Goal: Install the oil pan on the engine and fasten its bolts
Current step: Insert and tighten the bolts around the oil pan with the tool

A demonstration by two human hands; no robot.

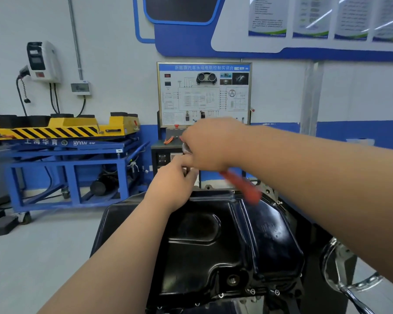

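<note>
A blue lift table [66, 155] with a yellow striped top is seen at the left, and a wiring training board [204, 94] is set against the wall behind the 2 hands. The black oil pan [213, 245] is seated on the engine, low in the centre. Above its far edge, the ratchet [243, 186] (red handle, blurred) is gripped at its head by the curled fingers of the right hand [209, 143]. Lower down, the same tool is pinched by the left hand [170, 186]. Bolt heads [252, 291] are seen along the near flange, and bare floor [43, 257] is left open at the left.
</note>
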